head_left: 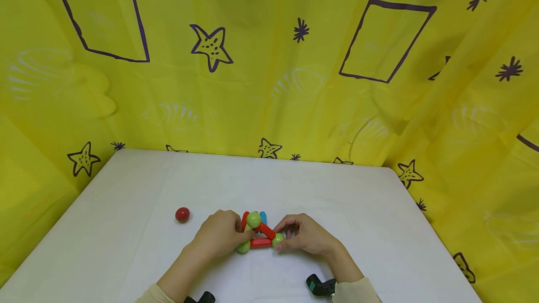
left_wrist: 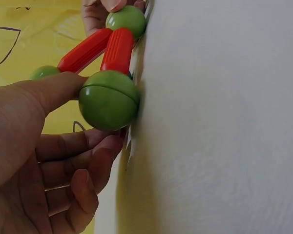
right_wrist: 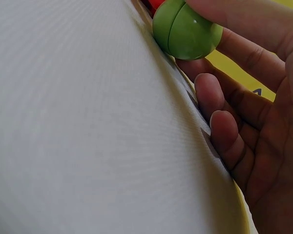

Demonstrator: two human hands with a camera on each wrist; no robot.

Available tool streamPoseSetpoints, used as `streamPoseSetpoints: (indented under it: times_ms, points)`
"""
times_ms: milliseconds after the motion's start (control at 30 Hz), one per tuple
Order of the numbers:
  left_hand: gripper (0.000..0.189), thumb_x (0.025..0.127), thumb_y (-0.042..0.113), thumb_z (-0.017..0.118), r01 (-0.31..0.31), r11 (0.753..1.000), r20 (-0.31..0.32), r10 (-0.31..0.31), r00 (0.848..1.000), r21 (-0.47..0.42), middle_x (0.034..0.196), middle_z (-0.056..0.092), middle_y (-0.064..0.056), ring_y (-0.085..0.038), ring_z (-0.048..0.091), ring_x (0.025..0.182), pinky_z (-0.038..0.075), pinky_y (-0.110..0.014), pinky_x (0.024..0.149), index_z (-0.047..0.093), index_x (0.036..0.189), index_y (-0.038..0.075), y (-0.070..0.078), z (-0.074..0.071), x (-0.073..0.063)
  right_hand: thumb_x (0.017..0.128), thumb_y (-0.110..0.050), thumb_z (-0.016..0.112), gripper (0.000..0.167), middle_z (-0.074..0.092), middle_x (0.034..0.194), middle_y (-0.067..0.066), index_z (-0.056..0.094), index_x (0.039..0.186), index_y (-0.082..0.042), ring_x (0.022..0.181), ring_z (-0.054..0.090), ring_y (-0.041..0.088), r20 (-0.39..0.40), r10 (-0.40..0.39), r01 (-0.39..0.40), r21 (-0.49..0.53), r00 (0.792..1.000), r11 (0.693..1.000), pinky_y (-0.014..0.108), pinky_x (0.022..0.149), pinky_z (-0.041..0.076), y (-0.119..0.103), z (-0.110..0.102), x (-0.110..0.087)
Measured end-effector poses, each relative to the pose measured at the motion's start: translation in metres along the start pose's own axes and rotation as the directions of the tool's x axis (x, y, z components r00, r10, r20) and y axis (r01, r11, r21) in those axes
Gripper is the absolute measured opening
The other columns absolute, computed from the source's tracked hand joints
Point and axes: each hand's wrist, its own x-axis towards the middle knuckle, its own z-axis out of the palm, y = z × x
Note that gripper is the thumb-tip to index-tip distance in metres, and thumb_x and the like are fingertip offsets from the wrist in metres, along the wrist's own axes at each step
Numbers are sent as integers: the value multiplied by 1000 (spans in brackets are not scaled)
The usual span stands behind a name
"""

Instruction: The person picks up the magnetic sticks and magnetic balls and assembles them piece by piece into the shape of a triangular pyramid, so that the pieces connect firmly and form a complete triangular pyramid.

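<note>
A toy frame of green balls and short rods stands on the white table, between both hands. Its front edge is a red rod [head_left: 261, 242] joining two green balls, while another green ball [head_left: 254, 220] sits higher at the top. Behind that shows part of a blue rod [head_left: 263, 217]. My left hand [head_left: 219, 230] grips the frame's left side, the thumb against the near green ball [left_wrist: 110, 101] and the fingers curled behind. At the opposite corner my right hand [head_left: 309, 235] pinches the right green ball [right_wrist: 185, 31] between thumb and fingers.
A lone red ball [head_left: 182, 214] lies on the white table [head_left: 139, 228], left of the left hand. Black wrist-worn devices show at the right wrist [head_left: 322, 286] and below the left. A yellow curtain [head_left: 261, 92] with drawn stars and shapes surrounds the table's back and sides.
</note>
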Motion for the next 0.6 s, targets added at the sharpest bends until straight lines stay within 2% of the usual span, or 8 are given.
streamPoseSetpoints:
  times_ms: [133,333,600]
  points:
    - [41,86,42,79,2,1000,-16,-2,1000,13,53,51,7,-13,47,52,34,-27,48,59,57,20,3,3,0,77,-12,91,31,61,88,25,78,105,-9,75,54,7,1,-8,8,4,1000,1000,21,68,46,0,0,0]
    - [33,84,39,80,10,1000,-32,-9,999,20,57,56,9,-15,50,56,37,-29,50,66,61,20,5,4,0,76,-12,92,31,61,88,26,78,104,-9,75,54,7,-1,-5,5,5,1000,1000,21,68,46,-1,0,-1]
    - [26,83,36,81,-14,1000,-8,14,1000,-17,60,58,11,-13,52,59,41,-28,52,68,66,22,4,0,0,76,-12,92,31,61,88,26,79,104,-10,75,54,7,-2,-6,6,1,1000,1000,21,69,46,-1,0,-1]
